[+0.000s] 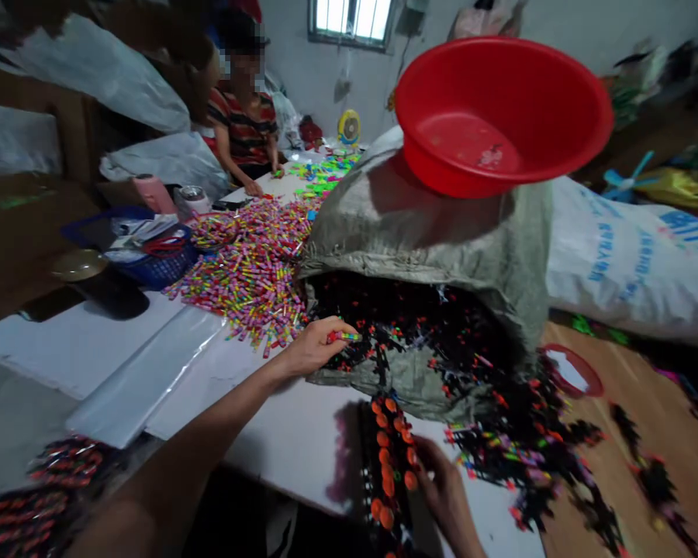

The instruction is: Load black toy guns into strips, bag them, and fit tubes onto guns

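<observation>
Black pieces with orange round parts, more than ten of the round parts showing, make up one long bundle (387, 465), held at its right edge by the fingers of the right hand (442, 484); its far side is partly in shadow. The bundle is located at the near table edge, left of the right hand and below and to the right of the left hand (314, 349). One small bright stick (344, 337) is pinched in the left hand, tip pointed right, just in front of the sack mouth.

One grey sack (419, 225) is laid open beyond both hands; black pieces, too many to be counted, are seen inside and spilled to the right. One red basin (500, 116) is set on top of the sack. One heap of small bright sticks (256, 271), uncountable, is spread left of the sack. One plastic sheet (151, 372) is laid on the white table (273, 449).

Farther left, one dark jar (113, 291) and one pink bottle (154, 194) are seen near a blue basket (166, 263). One white sack (634, 256) with blue print is placed at right. One person (244, 124) is seated at the far left side, and one yellow fan (349, 128) is seen at the back.
</observation>
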`<move>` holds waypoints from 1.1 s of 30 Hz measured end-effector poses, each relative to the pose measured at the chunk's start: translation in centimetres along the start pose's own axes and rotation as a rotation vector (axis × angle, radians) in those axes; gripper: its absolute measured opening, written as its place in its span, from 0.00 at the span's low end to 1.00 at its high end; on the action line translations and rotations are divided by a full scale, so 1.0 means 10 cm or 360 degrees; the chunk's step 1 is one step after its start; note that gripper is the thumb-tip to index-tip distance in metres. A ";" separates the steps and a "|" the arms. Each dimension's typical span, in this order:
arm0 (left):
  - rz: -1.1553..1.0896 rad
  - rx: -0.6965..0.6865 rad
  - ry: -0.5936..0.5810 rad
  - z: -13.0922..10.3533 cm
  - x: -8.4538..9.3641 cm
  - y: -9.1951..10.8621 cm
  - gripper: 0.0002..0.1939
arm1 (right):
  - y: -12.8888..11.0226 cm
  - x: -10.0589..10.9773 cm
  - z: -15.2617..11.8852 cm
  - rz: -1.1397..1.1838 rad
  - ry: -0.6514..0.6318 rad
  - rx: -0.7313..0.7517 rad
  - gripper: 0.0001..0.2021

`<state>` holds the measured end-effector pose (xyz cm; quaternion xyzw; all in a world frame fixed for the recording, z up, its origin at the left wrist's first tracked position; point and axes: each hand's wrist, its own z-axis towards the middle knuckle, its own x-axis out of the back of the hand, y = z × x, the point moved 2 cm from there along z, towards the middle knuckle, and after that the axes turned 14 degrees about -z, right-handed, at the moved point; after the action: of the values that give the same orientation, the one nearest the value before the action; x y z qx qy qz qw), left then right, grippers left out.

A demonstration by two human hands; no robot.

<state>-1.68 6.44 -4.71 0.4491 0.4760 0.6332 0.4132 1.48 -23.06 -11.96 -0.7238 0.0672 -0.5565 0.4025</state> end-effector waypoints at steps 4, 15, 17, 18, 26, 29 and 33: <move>0.0114 -0.0161 -0.0201 -0.04 -0.42 0.21 0.16 | -0.37 0.52 0.31 0.0068 0.0532 0.0262 0.14; -0.0310 -0.0087 0.0077 -0.18 -0.77 0.46 0.20 | -1.03 0.44 0.47 0.0642 0.0638 0.0805 0.01; -0.0398 -0.0068 0.0082 -0.22 -0.80 0.46 0.20 | -0.93 0.38 0.48 0.0848 0.0600 0.0681 0.03; -0.0400 -0.0101 0.0079 -0.23 -0.81 0.47 0.18 | -0.90 0.36 0.49 0.0924 0.0563 0.0641 0.04; 0.0038 -0.0717 0.0135 -0.31 -0.83 0.59 0.06 | -0.95 0.23 0.55 0.1083 0.0288 0.0574 0.09; 0.0191 -0.0769 0.0122 -0.35 -0.78 0.56 0.07 | -0.92 0.25 0.60 0.0949 0.0179 0.0606 0.07; 0.0303 -0.0731 0.0164 -0.36 -0.67 0.49 0.08 | -0.54 0.36 0.81 0.0582 0.0375 0.0440 0.07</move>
<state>-3.94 -1.78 -1.68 0.3534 0.2956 0.7828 0.4182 7.86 -17.27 -6.15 -0.5678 0.1668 -0.5588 0.5810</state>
